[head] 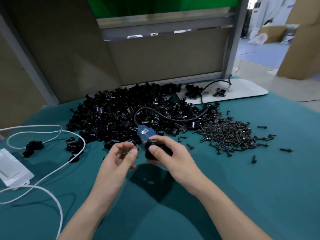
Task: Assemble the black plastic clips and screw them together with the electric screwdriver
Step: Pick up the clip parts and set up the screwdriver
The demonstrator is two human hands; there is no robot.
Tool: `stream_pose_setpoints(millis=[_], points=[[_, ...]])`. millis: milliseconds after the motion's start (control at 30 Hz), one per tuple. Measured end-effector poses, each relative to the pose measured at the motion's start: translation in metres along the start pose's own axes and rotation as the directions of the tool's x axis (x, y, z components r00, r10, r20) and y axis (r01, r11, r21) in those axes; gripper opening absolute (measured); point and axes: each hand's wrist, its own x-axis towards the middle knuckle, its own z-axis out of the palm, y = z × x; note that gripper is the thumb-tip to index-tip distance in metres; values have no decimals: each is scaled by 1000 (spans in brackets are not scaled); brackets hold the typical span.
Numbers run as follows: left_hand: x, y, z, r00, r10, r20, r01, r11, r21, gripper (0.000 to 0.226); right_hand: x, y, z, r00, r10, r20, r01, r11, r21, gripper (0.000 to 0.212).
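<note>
Right hand (pixel 173 158) gripping a black clip (pixel 149 155), left hand (pixel 119 158) curled beside it, hold impossible to tell.
Behind, electric screwdriver (pixel 145 134) idle on the table (pixel 225 187); big clip pile (pixel 121 111) and screws (pixel 228 135) waiting; few joined pieces (pixel 32 147) at left, so likely early days, this clip seemingly unscrewed.

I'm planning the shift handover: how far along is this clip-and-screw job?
Done: a few black plastic clips lie apart at the left by the white cable, perhaps assembled. In hand: the right hand grips one black clip; the left hand curls beside it, contents unclear. The blue electric screwdriver lies unheld behind them. Left: the big heap of loose black clips and the pile of dark screws.
</note>
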Motion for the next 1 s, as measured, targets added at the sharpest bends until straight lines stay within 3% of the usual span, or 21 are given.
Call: stream_pose_setpoints(millis=[67, 167, 233, 300, 433, 533, 667, 733, 800, 933, 1000], points=[[3, 3, 10, 998, 56, -40, -51, 993, 110, 10, 2, -14, -21, 991, 25, -134, 17, 953, 303, 18], [19, 11, 50, 985, 82, 151, -131, 928, 350, 11, -7, -33, -73, 947, 78, -312, 125, 806, 578, 46], [36, 14, 91, 948, 65, 311, -229, 820, 524, 7, -19, -40, -104, 902, 94, -421, 212, 753, 623, 48], [55, 11, 136, 901, 58, 429, -355, 666, 656, 19, -30, -42, -123, 867, 109, -486, 296, 671, 680, 43], [77, 1, 206, 862, -97, 497, -431, 375, 821, 42, -37, -41, -137, 834, 171, -524, 388, 493, 778, 34], [80, -1, 230, 874, -95, 476, -427, 314, 848, 40, -34, -38, -139, 836, 234, -497, 353, 465, 812, 28], [79, -1, 236, 862, -30, 505, -478, 278, 833, 22, -30, -32, -141, 835, 286, -471, 358, 369, 858, 33], [78, 0, 234, 848, -17, 530, -509, 252, 823, 20, -29, -32, -139, 846, 275, -456, 336, 389, 858, 27], [77, 3, 230, 851, -2, 525, -501, 295, 813, 18, -29, -31, -136, 857, 262, -445, 305, 439, 845, 19], [81, 12, 209, 920, 29, 391, -321, 630, 708, 18, -29, -30, -132, 866, 257, -429, 272, 478, 835, 17], [81, 17, 192, 930, 22, 367, -271, 716, 644, 17, -28, -30, -125, 874, 259, -412, 237, 513, 825, 18]])
